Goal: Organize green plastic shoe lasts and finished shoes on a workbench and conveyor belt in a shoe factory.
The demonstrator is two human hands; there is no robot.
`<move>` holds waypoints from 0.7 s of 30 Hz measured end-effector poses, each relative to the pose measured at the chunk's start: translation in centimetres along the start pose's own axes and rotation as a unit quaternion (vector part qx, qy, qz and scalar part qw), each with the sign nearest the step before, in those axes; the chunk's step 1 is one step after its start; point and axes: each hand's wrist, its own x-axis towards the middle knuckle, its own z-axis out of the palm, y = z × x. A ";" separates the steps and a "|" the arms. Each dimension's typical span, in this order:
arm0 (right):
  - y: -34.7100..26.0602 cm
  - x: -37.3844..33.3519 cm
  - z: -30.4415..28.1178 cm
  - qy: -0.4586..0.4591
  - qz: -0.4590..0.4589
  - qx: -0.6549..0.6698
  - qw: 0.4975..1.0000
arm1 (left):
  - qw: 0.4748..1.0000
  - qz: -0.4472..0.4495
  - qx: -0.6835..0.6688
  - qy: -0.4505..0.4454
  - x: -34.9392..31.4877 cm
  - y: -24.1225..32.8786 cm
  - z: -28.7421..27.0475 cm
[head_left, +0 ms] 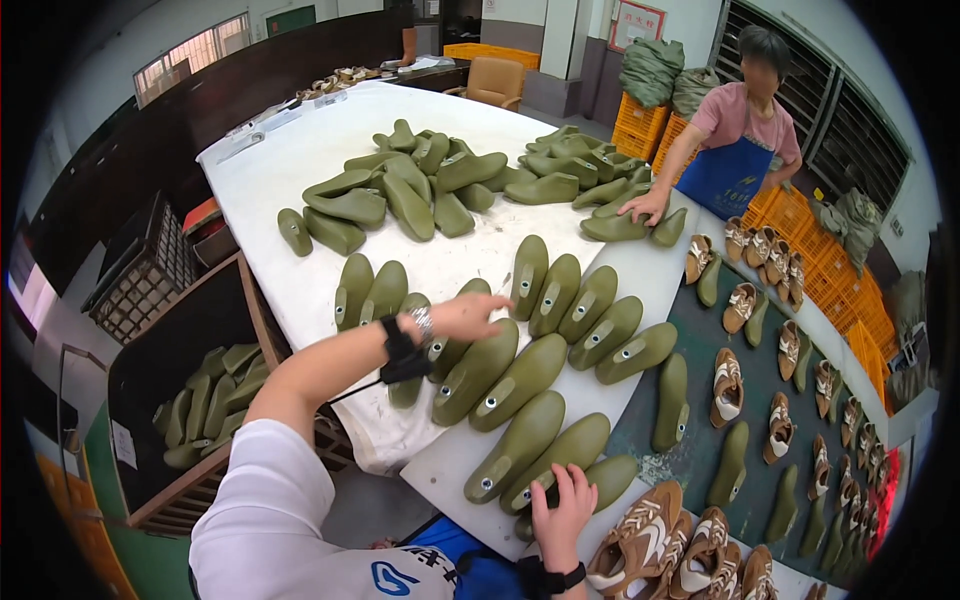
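Note:
Green shoe lasts stand in rows at the near edge of the white table. My left hand (468, 316) reaches across the middle of these rows, thumb and fingers apart. Its fingertips are close to the heel end of an upright-lying last (529, 272), and I see nothing held in it. My right hand (566, 508) rests with spread fingers over the front group, touching a green last (572, 452) and the smaller last (612, 480) beside it. Next to them lies another last (516, 447). The wrist and forearm of my left arm partly hide the lasts beneath.
Piled lasts (408, 190) cover the far table. A co-worker's hand (647, 205) touches lasts at the far right. Brown-and-white shoes (640, 535) and single lasts line the dark green conveyor belt (690, 300) at right. A wooden-framed bin (250, 290) with lasts stands left.

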 end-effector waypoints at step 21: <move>-0.2 -3.1 -1.2 0.024 -0.012 0.034 0.999 | 0.959 0.041 -0.122 0.254 -15.6 11.3 19.6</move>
